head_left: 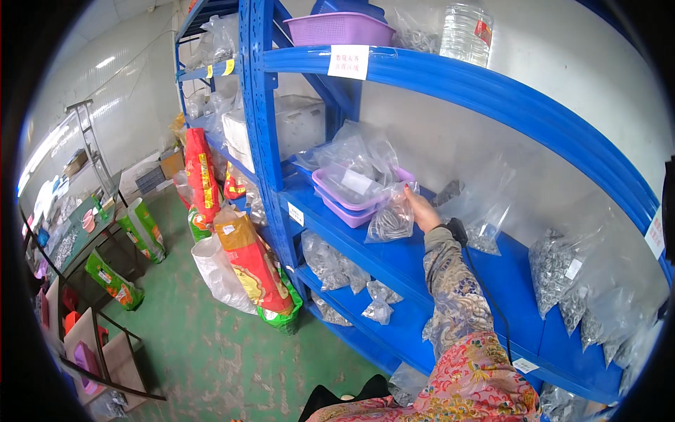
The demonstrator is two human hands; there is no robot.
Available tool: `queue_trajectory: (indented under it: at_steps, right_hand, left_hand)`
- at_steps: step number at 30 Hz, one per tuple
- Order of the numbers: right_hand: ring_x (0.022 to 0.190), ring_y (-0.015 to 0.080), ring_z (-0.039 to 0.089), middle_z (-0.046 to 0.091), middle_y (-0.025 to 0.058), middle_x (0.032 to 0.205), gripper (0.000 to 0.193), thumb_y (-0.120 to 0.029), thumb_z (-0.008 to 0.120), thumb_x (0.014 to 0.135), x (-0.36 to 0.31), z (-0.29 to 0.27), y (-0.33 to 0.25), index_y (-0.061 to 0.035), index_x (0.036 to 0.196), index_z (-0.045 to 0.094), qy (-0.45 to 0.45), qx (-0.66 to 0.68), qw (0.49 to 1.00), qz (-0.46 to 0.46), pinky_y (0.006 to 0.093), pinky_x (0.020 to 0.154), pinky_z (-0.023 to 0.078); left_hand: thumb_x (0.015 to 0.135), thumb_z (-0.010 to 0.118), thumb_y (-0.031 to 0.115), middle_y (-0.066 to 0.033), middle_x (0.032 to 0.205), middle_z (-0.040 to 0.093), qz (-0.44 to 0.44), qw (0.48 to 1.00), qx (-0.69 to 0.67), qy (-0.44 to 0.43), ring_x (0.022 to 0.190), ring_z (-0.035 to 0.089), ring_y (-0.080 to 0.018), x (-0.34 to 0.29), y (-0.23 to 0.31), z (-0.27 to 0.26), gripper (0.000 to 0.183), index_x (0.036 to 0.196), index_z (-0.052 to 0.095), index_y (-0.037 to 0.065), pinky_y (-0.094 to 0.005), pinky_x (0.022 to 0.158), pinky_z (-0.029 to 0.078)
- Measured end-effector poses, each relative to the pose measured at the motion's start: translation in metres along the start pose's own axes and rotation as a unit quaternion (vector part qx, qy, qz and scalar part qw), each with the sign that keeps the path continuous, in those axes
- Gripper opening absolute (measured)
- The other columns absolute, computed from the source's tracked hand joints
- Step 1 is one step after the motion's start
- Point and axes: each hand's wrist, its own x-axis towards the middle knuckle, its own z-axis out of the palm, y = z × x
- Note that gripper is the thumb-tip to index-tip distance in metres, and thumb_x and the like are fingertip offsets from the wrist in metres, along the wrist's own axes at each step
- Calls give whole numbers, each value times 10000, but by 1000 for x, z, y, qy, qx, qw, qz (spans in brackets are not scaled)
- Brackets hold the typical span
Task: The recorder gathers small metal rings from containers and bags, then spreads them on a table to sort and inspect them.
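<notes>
My right hand (422,209) reaches out over the blue middle shelf, its thumb pressed against the upper part of a clear plastic bag (391,219) of small grey metal parts. The fingers behind the bag are partly hidden. This bag rests against the right end of stacked purple plastic baskets (349,204). More clear bags (351,156) lie in and behind the baskets. Beyond my wrist, another clear bag (485,228) with metal parts sits on the shelf. A dark strap with a cable (485,288) is on my wrist. My left hand does not show.
A blue upright post (259,141) stands left of the baskets. Filled bags (555,271) crowd the shelf's right end, others (330,264) the shelf below. Red and gold sacks (253,260) stand on the green floor (204,352). A purple basket (341,29) and clear bottle (466,34) sit above.
</notes>
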Motion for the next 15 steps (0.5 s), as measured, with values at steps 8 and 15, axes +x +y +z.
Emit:
queue_trajectory:
  at_steps: [8,15]
  right_hand:
    - [1164,131,471,534,27,1251,522,-377,617,899,-56,-7,-9,-88,1313,485,-129,-106,985,39,276,933,368]
    - [865,79,572,665,20,927,249,-198,504,969,-25,-2,34,-3,1021,650,27,-213,974,-71,250,787,446]
  left_hand:
    - [965,490,149,-100,1167,629,-18,1000,-3,8,945,594,-198,18,3,7,312,1237,556,10,-327,812,493]
    - [968,493,181,-82,1181,627,-41,998,42,-12,933,595,-194,37,-5,11,319,1245,560,40,-341,828,491]
